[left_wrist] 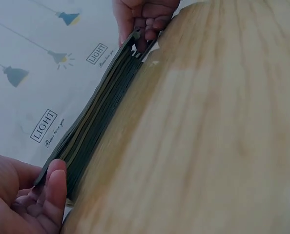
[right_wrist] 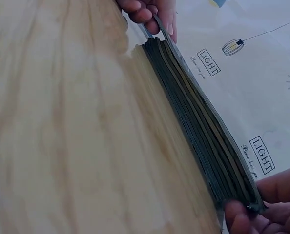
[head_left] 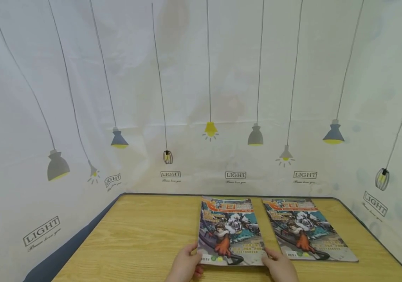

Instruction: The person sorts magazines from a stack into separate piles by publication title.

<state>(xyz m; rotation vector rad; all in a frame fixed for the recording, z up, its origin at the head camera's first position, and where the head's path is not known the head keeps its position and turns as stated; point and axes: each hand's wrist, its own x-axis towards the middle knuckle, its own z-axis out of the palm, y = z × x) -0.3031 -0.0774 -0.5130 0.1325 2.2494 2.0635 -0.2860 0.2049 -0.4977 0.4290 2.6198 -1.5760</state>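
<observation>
Comics magazine (head_left: pixel 230 235), head view: face up at the middle of the wooden tabletop (head_left: pixel 144 231), lettered end away from you, near edge between your hands.
Twin magazine (head_left: pixel 306 235), head view: same artwork, lying just to the right with a gap between; you touch it with neither hand.
Left hand (head_left: pixel 184 261), head view: you grip the near left corner.
Right hand (head_left: pixel 280 266), head view: you pinch the near right corner, thumb on top.
Page edges (left_wrist: pixel 98 117), left wrist view: dark, layered leaves run from one hand to the other; your left thumb and curled fingers close round the nearer corner.
Gap in the leaves, right wrist view: the stack gapes beside your left fingers, while your right fingers hold the other corner.
Clearance: hard to tell from these low, dim angles whether the magazine is off the wood.
Step in hand: likely handling or placing the magazine by both near corners.
Next move: calls for both hands level, leaves pinched together so none slip.
</observation>
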